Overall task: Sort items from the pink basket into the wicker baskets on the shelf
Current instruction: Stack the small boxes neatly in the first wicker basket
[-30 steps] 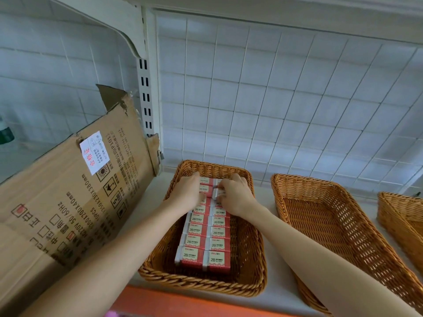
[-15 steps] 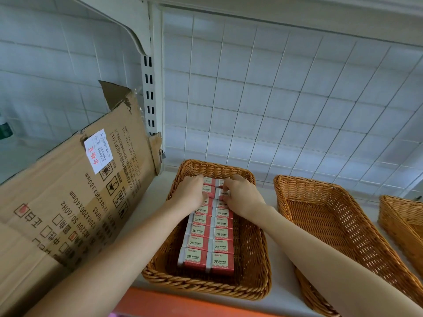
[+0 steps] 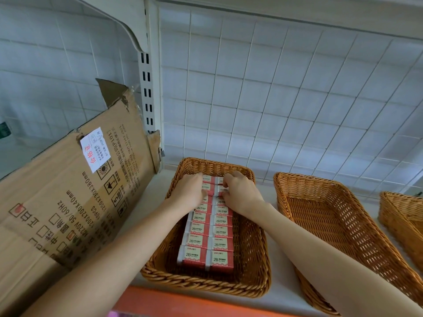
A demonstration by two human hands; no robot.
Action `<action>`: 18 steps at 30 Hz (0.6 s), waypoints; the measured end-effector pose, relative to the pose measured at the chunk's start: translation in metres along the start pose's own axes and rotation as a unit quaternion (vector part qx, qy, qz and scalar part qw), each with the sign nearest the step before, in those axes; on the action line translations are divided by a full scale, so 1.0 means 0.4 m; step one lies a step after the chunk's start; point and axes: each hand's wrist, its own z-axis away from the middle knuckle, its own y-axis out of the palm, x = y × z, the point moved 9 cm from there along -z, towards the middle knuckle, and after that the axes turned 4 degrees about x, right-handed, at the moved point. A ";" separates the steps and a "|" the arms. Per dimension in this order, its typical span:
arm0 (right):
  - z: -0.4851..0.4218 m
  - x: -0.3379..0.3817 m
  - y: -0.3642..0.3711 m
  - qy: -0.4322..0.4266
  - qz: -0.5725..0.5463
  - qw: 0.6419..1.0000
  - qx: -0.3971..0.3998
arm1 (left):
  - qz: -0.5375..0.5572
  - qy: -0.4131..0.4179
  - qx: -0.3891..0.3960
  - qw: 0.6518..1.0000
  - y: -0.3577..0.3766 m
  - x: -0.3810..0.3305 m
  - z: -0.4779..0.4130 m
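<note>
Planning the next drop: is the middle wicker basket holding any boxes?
No, the middle wicker basket shows only bare weave; the 2B boxes lie in the left basket.

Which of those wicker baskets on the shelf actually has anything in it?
The leftmost brown wicker basket, beside the cardboard box: it holds two rows of red 2B boxes. The middle basket shows only bare weave.

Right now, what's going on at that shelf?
A person is arranging small 2B boxes in the leftmost wicker basket on the shelf. The boxes lie in two neat rows. The left hand and right hand are both on the boxes at the far end; whether they grip or just press isn't clear. A middle basket and third basket sit to the right, and a cardboard carton leans at the left.
</note>
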 end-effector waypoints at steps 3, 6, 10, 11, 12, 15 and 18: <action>-0.001 0.000 0.002 -0.001 0.002 1.000 0.000 | -0.002 -0.003 -0.001 1.000 -0.002 0.000 0.002; -0.003 0.001 0.001 -0.002 0.003 1.000 -0.001 | -0.004 -0.004 0.000 1.000 -0.003 -0.002 0.002; -0.002 0.003 0.001 -0.003 0.004 1.000 -0.003 | 0.000 -0.012 0.003 1.000 -0.005 -0.004 0.005; -0.001 0.003 0.001 -0.004 0.004 1.000 -0.003 | 0.003 -0.013 0.003 1.000 -0.005 -0.005 0.005; -0.001 0.003 0.002 -0.004 0.005 1.000 -0.002 | 0.005 -0.015 0.004 1.000 -0.005 -0.005 0.006; 0.001 0.003 0.002 -0.005 0.004 1.000 0.000 | 0.017 -0.024 0.016 0.999 0.001 0.000 0.008; 0.004 0.003 0.001 -0.003 0.002 1.000 0.000 | 0.034 -0.032 0.033 0.998 0.008 0.001 0.014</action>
